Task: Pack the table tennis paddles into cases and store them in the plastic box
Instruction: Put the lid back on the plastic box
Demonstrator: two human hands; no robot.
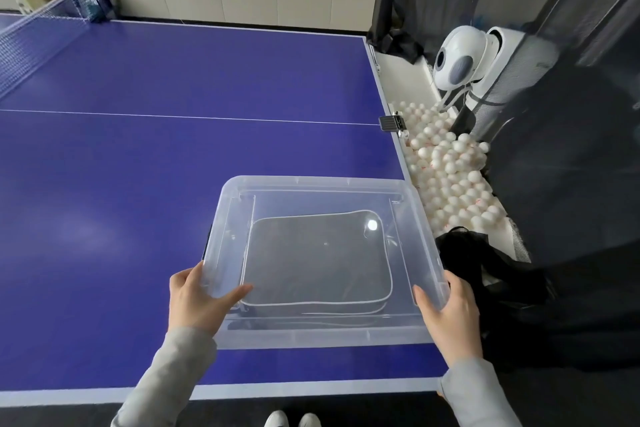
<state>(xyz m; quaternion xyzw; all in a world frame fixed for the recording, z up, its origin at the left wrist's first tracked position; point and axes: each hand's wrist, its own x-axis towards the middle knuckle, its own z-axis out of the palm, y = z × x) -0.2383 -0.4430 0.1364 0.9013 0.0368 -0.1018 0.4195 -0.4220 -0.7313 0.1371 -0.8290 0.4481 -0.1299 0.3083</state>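
A person stands at the near right corner of a blue table tennis surface, looking down at their two hands, both in grey sleeves. Between the hands is a clear plastic box with its transparent lid on, resting on the surface near the right edge. The left hand grips the box's near left corner, thumb laid across the top of the lid and fingers curled around the side. The right hand grips the near right corner in the same way, thumb on top, fingers wrapped down the outer side. Seen through the lid, a dark rectangular paddle case with pale piping along its edges lies flat inside the box, between and just beyond the two hands. Immediately right of the right hand, off the surface's edge, a heap of black netting crowds close to the box's right side. Beyond that hand, a white trough holds a dense pile of white balls, and farther off stands a white ball machine with a rounded head, backed by dark mesh curtains. Far beyond the left hand, the net crosses the surface. Below the hands, at the floor, the tips of two white shoes show.
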